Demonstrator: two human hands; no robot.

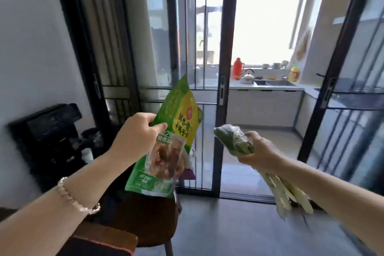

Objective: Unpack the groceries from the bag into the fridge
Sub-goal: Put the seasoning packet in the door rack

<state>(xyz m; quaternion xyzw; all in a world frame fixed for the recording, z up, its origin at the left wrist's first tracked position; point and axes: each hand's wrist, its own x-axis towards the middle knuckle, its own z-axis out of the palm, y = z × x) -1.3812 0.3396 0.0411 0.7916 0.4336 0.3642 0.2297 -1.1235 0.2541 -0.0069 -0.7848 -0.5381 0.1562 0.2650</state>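
My left hand grips a green and yellow food packet by its left edge and holds it upright in the air. My right hand is closed around a plastic-wrapped bunch of leafy greens; its pale stalks hang down under my forearm. A tall grey fridge stands behind the glass door at the back left, its doors closed. The grocery bag is not in view.
Black-framed sliding glass doors stand ahead, with an open gap leading to a kitchen counter holding a kettle and a red flask. A dark wooden chair is below my left hand. A black water dispenser stands by the left wall.
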